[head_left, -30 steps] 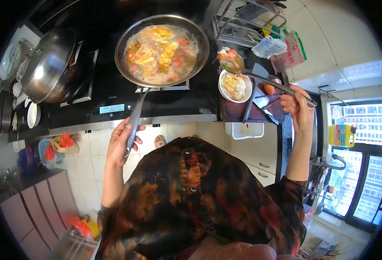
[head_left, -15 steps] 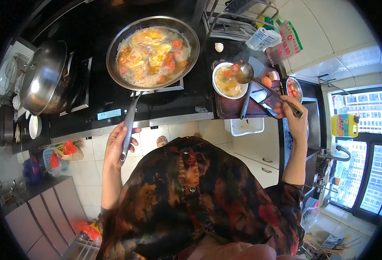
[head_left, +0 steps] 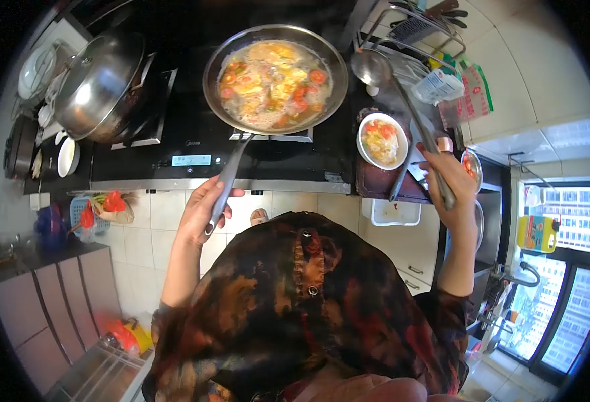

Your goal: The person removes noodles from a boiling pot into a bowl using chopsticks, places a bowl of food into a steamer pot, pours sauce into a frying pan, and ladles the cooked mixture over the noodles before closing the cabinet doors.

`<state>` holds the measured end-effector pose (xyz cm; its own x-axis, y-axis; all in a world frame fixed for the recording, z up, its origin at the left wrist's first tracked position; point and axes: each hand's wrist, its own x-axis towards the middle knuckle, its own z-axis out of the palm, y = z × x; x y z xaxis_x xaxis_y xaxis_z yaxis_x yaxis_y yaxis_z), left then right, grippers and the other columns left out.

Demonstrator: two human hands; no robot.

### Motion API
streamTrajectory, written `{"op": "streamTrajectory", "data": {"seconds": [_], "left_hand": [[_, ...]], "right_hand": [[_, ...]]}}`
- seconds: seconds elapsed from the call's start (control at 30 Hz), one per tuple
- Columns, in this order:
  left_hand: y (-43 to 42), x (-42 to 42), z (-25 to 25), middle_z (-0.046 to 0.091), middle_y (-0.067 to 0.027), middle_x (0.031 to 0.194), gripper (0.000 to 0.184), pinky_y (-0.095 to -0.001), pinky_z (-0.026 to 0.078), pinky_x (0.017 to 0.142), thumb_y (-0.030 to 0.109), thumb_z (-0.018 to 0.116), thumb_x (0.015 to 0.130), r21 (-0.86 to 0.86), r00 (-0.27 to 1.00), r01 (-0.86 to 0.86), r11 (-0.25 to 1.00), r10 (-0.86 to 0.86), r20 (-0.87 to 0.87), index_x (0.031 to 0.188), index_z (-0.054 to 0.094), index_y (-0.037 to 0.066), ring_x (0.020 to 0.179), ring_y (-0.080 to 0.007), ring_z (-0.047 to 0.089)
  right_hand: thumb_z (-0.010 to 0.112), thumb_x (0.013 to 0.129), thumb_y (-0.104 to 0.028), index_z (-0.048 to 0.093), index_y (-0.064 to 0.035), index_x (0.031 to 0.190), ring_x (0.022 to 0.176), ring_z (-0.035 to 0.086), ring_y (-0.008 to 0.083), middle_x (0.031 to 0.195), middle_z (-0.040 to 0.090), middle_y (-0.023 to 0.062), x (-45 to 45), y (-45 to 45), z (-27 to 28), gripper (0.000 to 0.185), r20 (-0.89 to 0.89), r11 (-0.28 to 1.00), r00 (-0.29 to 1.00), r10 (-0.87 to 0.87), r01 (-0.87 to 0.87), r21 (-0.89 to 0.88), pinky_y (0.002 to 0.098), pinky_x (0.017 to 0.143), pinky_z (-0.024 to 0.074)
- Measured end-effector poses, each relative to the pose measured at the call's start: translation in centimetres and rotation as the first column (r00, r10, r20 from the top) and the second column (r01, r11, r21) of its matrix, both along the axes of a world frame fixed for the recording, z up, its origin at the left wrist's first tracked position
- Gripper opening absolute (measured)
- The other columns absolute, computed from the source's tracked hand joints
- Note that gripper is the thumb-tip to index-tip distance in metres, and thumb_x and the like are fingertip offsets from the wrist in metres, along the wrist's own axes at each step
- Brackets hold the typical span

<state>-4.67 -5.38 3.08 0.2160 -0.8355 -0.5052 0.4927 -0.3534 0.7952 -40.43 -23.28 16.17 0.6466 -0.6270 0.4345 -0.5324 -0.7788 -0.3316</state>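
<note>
In the right hand (head_left: 448,179) the ladle (head_left: 373,68) is gripped, its head beside the pan (head_left: 212,82); by the left hand (head_left: 200,211) the pan's handle (head_left: 230,172) is held. If that handle is jerked, broth (head_left: 249,111) could be slopped onto the stove (head_left: 255,165).

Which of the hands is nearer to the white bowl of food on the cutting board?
The right. The right hand, gripping the ladle, is just right of the white bowl; the left hand, on the pan handle, is much farther off to its left.
</note>
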Motion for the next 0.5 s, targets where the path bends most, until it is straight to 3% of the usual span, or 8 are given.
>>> {"op": "streamTrajectory", "data": {"seconds": [0.03,0.13,0.2,0.3,0.37,0.43,0.47,0.5], "left_hand": [[0.0,0.0,-0.1,0.066,-0.014,0.089,0.037,-0.0185,0.042,0.036,0.022,0.048,0.094,-0.002,1.0,-0.013,1.0,0.013,0.0,0.124,0.046,0.0,0.051,-0.0105,0.057],[0.2,0.2,-0.4,0.066,-0.0128,0.09,0.037,-0.019,0.044,0.037,0.022,0.048,0.094,-0.036,1.0,0.004,0.999,-0.005,-0.031,0.124,0.047,0.001,0.052,-0.0105,0.057],[0.3,0.1,-0.5,0.066,-0.014,0.09,0.04,-0.0186,0.044,0.037,0.023,0.048,0.093,-0.052,0.999,-0.006,0.999,0.004,-0.037,0.126,0.044,-0.001,0.052,-0.0105,0.056],[0.4,0.1,-0.6,0.065,-0.0153,0.09,0.045,-0.0185,0.044,0.038,0.025,0.049,0.093,-0.07,0.999,-0.027,0.997,0.023,-0.049,0.128,0.041,-0.003,0.052,-0.0108,0.056],[0.4,0.1,-0.5,0.066,-0.0153,0.09,0.045,-0.0183,0.044,0.038,0.024,0.049,0.093,-0.076,0.998,-0.021,0.997,0.016,-0.067,0.128,0.041,-0.003,0.053,-0.011,0.057],[0.4,0.0,-0.6,0.066,-0.0151,0.09,0.044,-0.0183,0.044,0.038,0.024,0.049,0.093,-0.081,0.997,-0.032,0.996,0.026,-0.074,0.128,0.041,-0.003,0.053,-0.0109,0.058],[0.4,0.0,-0.7,0.066,-0.015,0.09,0.044,-0.0183,0.045,0.038,0.023,0.048,0.093,-0.086,0.997,-0.035,0.996,0.028,-0.077,0.128,0.041,-0.003,0.053,-0.0107,0.058],[0.4,0.0,-0.7,0.066,-0.015,0.09,0.044,-0.0183,0.045,0.038,0.023,0.048,0.093,-0.085,0.996,-0.039,0.996,0.032,-0.08,0.128,0.041,-0.003,0.053,-0.0107,0.058]], "right_hand": [[0.061,0.075,0.006,0.062,0.0,0.1,0.077,0.061,0.0279,0.086,0.062,0.0143,1.3,-0.9,-0.7,0.026,-0.005,0.996,0.997,0.073,-0.073,-0.057,0.0321,0.068,0.048],[0.06,0.071,0.009,0.06,-0.0027,0.105,0.076,0.059,0.0303,0.084,0.059,0.0138,5.2,-3.6,-3.4,0.036,0.023,0.986,0.986,0.164,-0.164,0.005,0.0344,0.066,0.0471],[0.06,0.066,0.01,0.058,-0.0053,0.109,0.076,0.058,0.0343,0.082,0.055,0.0147,7.3,-5.3,-4.8,0.045,-0.076,0.97,0.972,0.221,-0.211,0.119,0.0376,0.065,0.0466],[0.06,0.062,0.009,0.057,-0.0068,0.111,0.078,0.056,0.0369,0.081,0.053,0.0159,9.7,-7.0,-6.7,0.051,-0.212,0.977,0.953,0.215,-0.212,0.038,0.0395,0.065,0.0467],[0.062,0.065,0.006,0.058,-0.0056,0.108,0.078,0.058,0.0376,0.085,0.058,0.0182,10.9,-7.0,-6.8,0.045,-0.247,0.977,0.946,0.211,-0.202,0.061,0.0374,0.066,0.0485],[0.061,0.073,0.002,0.06,-0.0033,0.105,0.069,0.064,0.0323,0.082,0.064,0.0157,12.2,-6.4,-5.5,0.033,-0.07,0.953,0.961,0.269,-0.255,0.164,0.0329,0.06,0.0514],[0.061,0.073,0.002,0.06,-0.0033,0.105,0.069,0.064,0.0323,0.082,0.064,0.0157,12.4,-6.2,-4.8,0.033,-0.073,0.951,0.959,0.274,-0.259,0.166,0.0329,0.06,0.0514],[0.058,0.077,-0.003,0.06,-0.0015,0.103,0.065,0.065,0.0289,0.081,0.065,0.0153,12.6,-6.0,-4.1,0.026,0.062,0.873,0.991,0.121,-0.137,0.469,0.0308,0.056,0.0522]]}}
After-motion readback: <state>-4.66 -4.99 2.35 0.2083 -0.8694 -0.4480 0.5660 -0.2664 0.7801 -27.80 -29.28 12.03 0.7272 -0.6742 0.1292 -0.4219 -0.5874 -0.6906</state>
